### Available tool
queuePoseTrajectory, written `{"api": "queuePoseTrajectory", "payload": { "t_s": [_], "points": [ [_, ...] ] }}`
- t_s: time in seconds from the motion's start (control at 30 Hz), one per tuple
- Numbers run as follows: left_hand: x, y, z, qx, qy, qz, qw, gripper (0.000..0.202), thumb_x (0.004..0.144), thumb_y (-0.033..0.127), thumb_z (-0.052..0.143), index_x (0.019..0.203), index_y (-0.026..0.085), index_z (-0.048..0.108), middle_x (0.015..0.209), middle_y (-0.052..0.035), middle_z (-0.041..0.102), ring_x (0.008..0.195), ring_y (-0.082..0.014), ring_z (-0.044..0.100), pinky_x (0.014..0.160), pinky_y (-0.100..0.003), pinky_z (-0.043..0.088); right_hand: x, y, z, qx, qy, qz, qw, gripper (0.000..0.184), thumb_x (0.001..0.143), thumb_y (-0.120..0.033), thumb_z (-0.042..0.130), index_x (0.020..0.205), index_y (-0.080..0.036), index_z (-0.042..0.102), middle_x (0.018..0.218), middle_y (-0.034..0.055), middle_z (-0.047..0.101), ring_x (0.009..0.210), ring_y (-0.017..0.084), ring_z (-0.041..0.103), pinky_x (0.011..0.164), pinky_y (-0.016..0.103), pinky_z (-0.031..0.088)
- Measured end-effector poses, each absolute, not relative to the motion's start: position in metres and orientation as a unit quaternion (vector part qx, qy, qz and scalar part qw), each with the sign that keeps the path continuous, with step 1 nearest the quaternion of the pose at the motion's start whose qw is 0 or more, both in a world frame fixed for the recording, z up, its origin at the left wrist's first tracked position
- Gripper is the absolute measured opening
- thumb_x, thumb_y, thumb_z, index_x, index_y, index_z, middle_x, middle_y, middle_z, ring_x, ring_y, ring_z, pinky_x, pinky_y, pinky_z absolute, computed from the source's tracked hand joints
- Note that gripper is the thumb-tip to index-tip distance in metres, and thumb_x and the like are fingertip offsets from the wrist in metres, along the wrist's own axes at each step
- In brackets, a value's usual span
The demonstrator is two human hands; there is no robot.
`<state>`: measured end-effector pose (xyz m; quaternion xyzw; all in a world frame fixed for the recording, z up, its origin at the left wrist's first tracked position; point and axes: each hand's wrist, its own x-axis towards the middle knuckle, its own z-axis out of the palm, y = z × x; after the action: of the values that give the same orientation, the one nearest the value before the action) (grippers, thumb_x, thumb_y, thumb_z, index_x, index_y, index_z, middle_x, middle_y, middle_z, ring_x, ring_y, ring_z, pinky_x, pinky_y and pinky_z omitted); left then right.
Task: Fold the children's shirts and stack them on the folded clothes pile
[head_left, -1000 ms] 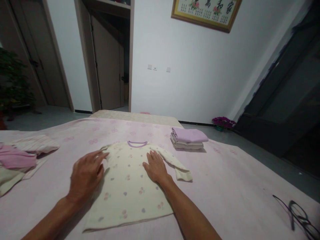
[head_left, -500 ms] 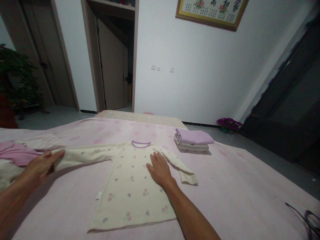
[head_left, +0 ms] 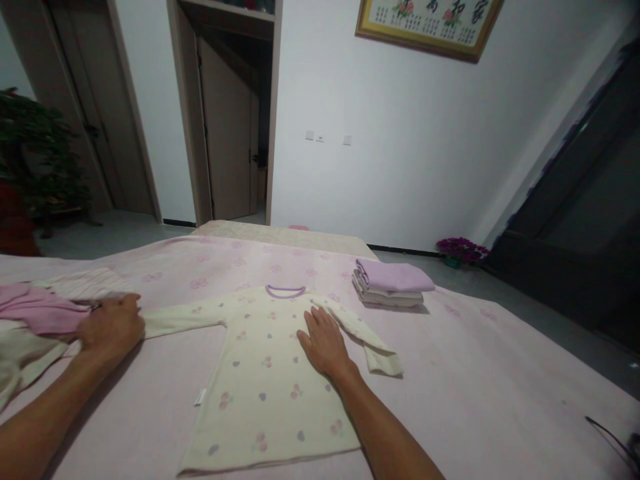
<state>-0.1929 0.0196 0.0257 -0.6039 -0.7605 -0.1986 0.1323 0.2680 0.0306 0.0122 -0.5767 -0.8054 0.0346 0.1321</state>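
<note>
A cream long-sleeved shirt [head_left: 267, 387] with a purple neckband and a pattern of cherries and hearts lies spread on the pink bedspread [head_left: 480, 400]. My right hand [head_left: 326, 343] rests flat on its chest, fingers stretched out. At the far end of the left-hand sleeve, my left hand [head_left: 113, 328] is closed over the cuff, with the back of the hand upward and the cuff hidden beneath. The other sleeve slants down toward the right, its end bent over. A white tag sticks out at the shirt's side seam.
Loose pink and white clothes [head_left: 37, 310] lie heaped beside my left hand. A stack of folded clothes [head_left: 393, 277], lilac on top, sits toward the back right. A black cable [head_left: 607, 433] lies at the right edge. Beyond the bed are purple flowers [head_left: 461, 249].
My left hand has turned from a side-on pinch to knuckles up at the cuff, and the sleeve lies lower and straighter. My right hand stays on the shirt; the view has shifted slightly.
</note>
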Motion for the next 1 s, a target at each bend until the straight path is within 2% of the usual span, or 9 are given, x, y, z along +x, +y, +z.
{"api": "queuePoseTrajectory", "payload": {
  "t_s": [0.07,0.23,0.3,0.43,0.6,0.67,0.77,0.87,1.0],
  "points": [
    [-0.167,0.022,0.03,-0.585,-0.771,-0.206,0.144,0.05,0.092,0.03,0.034,0.126,0.008,0.063,0.125,-0.0252,0.065,0.117,-0.0465,0.061,0.093,-0.064,0.048,0.267,0.03,0.013,-0.576,-0.806,0.032,0.133,0.06,0.101,-0.046,0.041,0.152,-0.013,0.043,0.162,0.0141,0.034,0.152,0.029,0.024,0.124,0.045,0.017],
    [-0.081,0.044,0.017,-0.723,-0.659,-0.207,0.035,0.053,0.101,0.039,0.026,0.133,0.016,0.062,0.136,-0.0107,0.066,0.124,-0.0211,0.061,0.108,-0.032,0.046,0.267,0.03,0.013,-0.575,-0.807,0.03,0.132,0.059,0.101,-0.045,0.041,0.152,-0.013,0.043,0.162,0.0141,0.034,0.152,0.029,0.024,0.124,0.045,0.017],
    [-0.054,0.05,0.004,-0.753,-0.628,-0.197,0.009,0.052,0.101,0.041,0.029,0.135,0.017,0.061,0.141,-0.0111,0.063,0.132,-0.0215,0.056,0.113,-0.035,0.041,0.268,0.031,0.013,-0.574,-0.808,0.033,0.131,0.059,0.102,-0.045,0.04,0.152,-0.014,0.043,0.162,0.0138,0.033,0.152,0.028,0.023,0.124,0.045,0.017],
    [-0.039,0.049,-0.01,-0.751,-0.645,-0.14,0.02,0.058,0.1,0.045,0.034,0.146,0.015,0.052,0.156,-0.0187,0.044,0.146,-0.0364,0.037,0.116,-0.058,0.029,0.27,0.031,0.011,-0.57,-0.81,0.031,0.133,0.059,0.102,-0.045,0.04,0.152,-0.014,0.042,0.162,0.0136,0.034,0.152,0.028,0.024,0.124,0.045,0.017],
    [-0.074,0.04,-0.014,-0.654,-0.754,-0.054,0.03,0.064,0.1,0.053,0.024,0.157,0.024,0.036,0.165,-0.0151,0.031,0.151,-0.0396,0.025,0.115,-0.064,0.021,0.271,0.03,0.011,-0.564,-0.813,0.018,0.146,0.057,0.102,-0.044,0.041,0.15,-0.014,0.045,0.16,0.0139,0.037,0.151,0.03,0.026,0.124,0.045,0.019],
    [-0.084,0.036,-0.016,-0.622,-0.78,-0.052,0.046,0.067,0.099,0.058,0.024,0.157,0.026,0.036,0.164,-0.0169,0.031,0.149,-0.0423,0.027,0.113,-0.065,0.021,0.272,0.029,0.011,-0.56,-0.814,0.016,0.15,0.055,0.101,-0.043,0.042,0.149,-0.014,0.047,0.159,0.0144,0.039,0.15,0.031,0.028,0.123,0.046,0.021],
    [-0.086,0.029,-0.015,-0.603,-0.781,-0.078,0.141,0.066,0.099,0.054,0.028,0.152,0.019,0.046,0.158,-0.0237,0.037,0.144,-0.0462,0.033,0.111,-0.064,0.026,0.273,0.027,0.009,-0.552,-0.815,0.014,0.175,0.048,0.1,-0.039,0.045,0.143,-0.016,0.053,0.155,0.0132,0.046,0.147,0.03,0.034,0.122,0.046,0.025],
    [-0.082,0.025,-0.009,-0.642,-0.73,-0.117,0.203,0.056,0.099,0.04,0.03,0.14,0.012,0.057,0.145,-0.023,0.049,0.134,-0.0387,0.045,0.108,-0.05,0.035,0.274,0.025,0.007,-0.552,-0.801,0.025,0.229,0.04,0.097,-0.028,0.048,0.134,-0.019,0.061,0.145,0.009,0.058,0.138,0.025,0.047,0.119,0.041,0.031],
    [-0.082,0.022,-0.003,-0.668,-0.707,-0.146,0.179,0.047,0.098,0.036,0.032,0.122,0.014,0.066,0.113,-0.0158,0.064,0.103,-0.0298,0.061,0.091,-0.039,0.046,0.285,0.019,0.02,-0.557,-0.774,0.013,0.301,0.044,0.088,-0.014,0.046,0.128,-0.02,0.065,0.132,0.0073,0.066,0.123,0.022,0.056,0.111,0.037,0.039]
  ]
}}
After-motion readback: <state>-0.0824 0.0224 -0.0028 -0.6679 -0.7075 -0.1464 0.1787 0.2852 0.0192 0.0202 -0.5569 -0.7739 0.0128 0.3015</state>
